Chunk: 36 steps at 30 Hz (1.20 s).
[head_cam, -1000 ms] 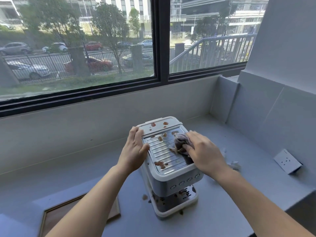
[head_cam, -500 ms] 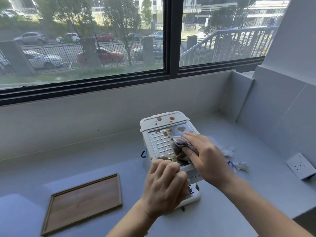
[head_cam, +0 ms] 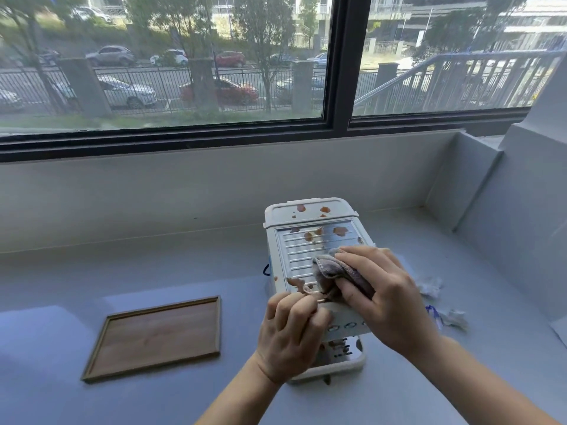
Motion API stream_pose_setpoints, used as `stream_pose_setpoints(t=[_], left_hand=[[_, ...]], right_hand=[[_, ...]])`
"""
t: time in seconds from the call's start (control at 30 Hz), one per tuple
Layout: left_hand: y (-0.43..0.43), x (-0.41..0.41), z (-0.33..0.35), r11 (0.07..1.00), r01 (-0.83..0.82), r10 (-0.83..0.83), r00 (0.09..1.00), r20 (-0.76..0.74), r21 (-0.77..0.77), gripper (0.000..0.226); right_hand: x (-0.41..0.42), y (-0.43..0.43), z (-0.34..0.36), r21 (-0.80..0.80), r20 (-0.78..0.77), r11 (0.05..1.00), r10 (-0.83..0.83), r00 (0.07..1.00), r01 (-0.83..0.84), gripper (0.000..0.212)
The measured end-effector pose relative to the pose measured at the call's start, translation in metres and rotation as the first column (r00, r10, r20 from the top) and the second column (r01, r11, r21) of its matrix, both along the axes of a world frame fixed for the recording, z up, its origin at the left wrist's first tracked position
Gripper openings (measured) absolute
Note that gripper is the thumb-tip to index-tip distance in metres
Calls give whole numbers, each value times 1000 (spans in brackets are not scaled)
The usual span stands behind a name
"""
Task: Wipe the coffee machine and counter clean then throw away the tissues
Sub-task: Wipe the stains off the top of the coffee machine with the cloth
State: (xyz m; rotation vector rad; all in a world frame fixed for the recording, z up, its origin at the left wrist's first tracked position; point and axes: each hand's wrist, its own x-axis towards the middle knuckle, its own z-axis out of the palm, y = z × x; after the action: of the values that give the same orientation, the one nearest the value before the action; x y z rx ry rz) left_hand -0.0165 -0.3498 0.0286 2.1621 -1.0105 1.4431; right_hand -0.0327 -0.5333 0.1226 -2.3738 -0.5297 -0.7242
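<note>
A small white coffee machine [head_cam: 306, 240] stands on the grey counter [head_cam: 153, 271]. Brown stains spot its ribbed metal top and white lid. My right hand [head_cam: 383, 299] grips a bunched grey cloth [head_cam: 329, 271] and presses it on the front right of that top. My left hand [head_cam: 291, 335] is curled around the machine's front left corner, holding it. More brown stains show on the drip tray [head_cam: 346, 354] below. Two crumpled white tissues [head_cam: 429, 286] [head_cam: 454, 317] lie on the counter to the right of the machine.
A flat wooden tray [head_cam: 156, 335] lies on the counter to the left of the machine. A wide window [head_cam: 337, 87] runs behind the counter's back wall. The grey side wall [head_cam: 521, 225] rises at the right.
My left hand has left the machine's left side and come to its front left corner. My right hand has dragged the cloth toward the front of the top. The view has shifted right.
</note>
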Motion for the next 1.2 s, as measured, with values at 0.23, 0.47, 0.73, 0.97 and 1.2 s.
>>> stream_pose_setpoints(t=[0.23,0.47,0.73,0.97,1.2], left_hand=[[0,-5,2,999,-39,38,998,-45,-19,36],[-1,-11,3,997,-72,70,995,-71,-30,32],[0,-22,-1,993,-109,105,990,-96,-38,31],[4,-25,2,994,-108,105,986,-128,-15,33],[2,-28,8,992,-124,119,985,-129,-36,21]], right_hand=[[20,-5,13,-113,-82,994,-25,996,16,32],[14,10,10,-124,-105,984,112,988,-124,35],[20,23,17,53,-147,981,194,970,-188,32],[27,9,24,-205,-193,929,269,944,-307,33],[42,46,37,-102,-212,965,215,953,-240,21]])
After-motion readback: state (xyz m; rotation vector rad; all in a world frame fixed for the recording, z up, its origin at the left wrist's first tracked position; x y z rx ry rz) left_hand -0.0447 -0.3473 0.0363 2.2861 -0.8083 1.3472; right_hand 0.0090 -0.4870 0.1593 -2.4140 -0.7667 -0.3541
